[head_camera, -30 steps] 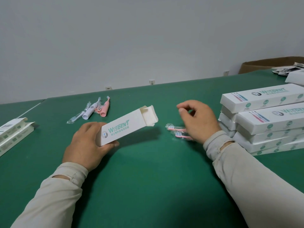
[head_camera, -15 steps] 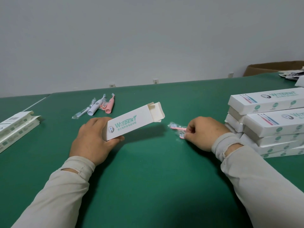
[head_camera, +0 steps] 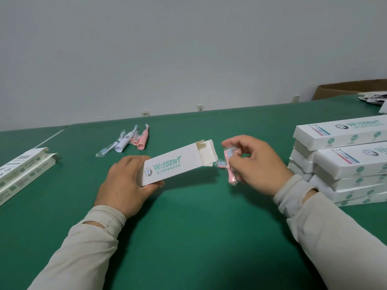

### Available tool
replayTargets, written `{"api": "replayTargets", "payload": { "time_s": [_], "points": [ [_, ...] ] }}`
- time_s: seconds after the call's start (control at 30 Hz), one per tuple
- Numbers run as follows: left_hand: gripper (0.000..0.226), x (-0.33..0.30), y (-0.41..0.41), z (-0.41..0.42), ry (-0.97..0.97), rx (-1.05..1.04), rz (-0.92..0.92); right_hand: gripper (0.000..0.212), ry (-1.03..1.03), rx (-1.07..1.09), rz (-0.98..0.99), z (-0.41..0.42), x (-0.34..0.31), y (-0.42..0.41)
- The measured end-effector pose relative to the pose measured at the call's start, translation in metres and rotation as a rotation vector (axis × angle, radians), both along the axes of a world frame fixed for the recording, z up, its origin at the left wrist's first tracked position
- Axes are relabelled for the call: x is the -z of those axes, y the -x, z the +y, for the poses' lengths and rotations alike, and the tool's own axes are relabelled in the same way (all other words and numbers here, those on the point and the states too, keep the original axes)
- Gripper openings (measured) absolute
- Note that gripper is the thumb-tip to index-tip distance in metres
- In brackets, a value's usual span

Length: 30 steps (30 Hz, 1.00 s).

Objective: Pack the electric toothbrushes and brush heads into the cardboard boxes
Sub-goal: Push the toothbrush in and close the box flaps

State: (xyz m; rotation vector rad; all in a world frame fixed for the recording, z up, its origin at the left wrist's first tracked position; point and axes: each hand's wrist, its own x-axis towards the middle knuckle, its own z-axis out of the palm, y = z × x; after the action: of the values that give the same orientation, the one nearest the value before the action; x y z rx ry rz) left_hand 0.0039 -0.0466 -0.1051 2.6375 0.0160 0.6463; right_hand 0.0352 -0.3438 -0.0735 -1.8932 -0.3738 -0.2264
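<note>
Two wrapped pink heads (head_camera: 228, 164) pinched in the right hand (head_camera: 258, 164) sit just right of the box (head_camera: 178, 164) mouth; left hand (head_camera: 123, 183) grips its closed end. Next, I judge: slide them in.

A green table (head_camera: 188, 237) carried everything. At its far left-centre lay a white toothbrush (head_camera: 125, 140) and a pink toothbrush (head_camera: 143, 139) side by side, with wrapped brush heads (head_camera: 109, 148) just beside them. Flat boxes (head_camera: 23, 174) lay at the left edge. At the right stood a stack of white boxes (head_camera: 343, 164). Papers (head_camera: 374, 97) lay at the far right corner, near a brown carton (head_camera: 345, 88).
</note>
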Motion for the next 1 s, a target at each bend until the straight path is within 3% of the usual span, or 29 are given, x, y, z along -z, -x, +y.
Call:
{"api": "replayTargets", "payload": {
  "time_s": [0.1, 0.2, 0.43, 0.6, 0.73, 0.87, 1.0],
  "points": [
    [0.057, -0.001, 0.0, -0.003, -0.01, 0.01, 0.004, 0.016, -0.399, -0.006, 0.018, 0.008, -0.006, 0.005],
    [0.056, -0.002, 0.001, -0.003, -0.01, 0.016, 0.004, 0.007, -0.563, 0.101, -0.034, 0.014, -0.007, 0.005],
    [0.055, -0.003, 0.004, -0.01, -0.023, 0.019, -0.013, 0.012, -0.44, 0.185, -0.053, 0.026, 0.005, 0.007],
    [0.055, -0.004, 0.005, -0.014, -0.046, 0.019, -0.012, 0.009, -0.199, 0.1, -0.043, 0.03, 0.009, 0.011],
    [0.055, -0.005, 0.005, -0.014, -0.056, 0.026, -0.005, 0.007, 0.045, 0.189, -0.186, 0.027, 0.009, 0.011],
    [0.056, -0.005, 0.005, -0.016, -0.073, 0.044, -0.001, 0.009, 0.026, 0.232, -0.248, 0.03, 0.008, 0.01],
    [0.057, -0.004, 0.006, -0.017, -0.082, 0.052, 0.005, 0.019, -0.08, 0.24, -0.15, 0.032, 0.007, 0.01]
  ]
}}
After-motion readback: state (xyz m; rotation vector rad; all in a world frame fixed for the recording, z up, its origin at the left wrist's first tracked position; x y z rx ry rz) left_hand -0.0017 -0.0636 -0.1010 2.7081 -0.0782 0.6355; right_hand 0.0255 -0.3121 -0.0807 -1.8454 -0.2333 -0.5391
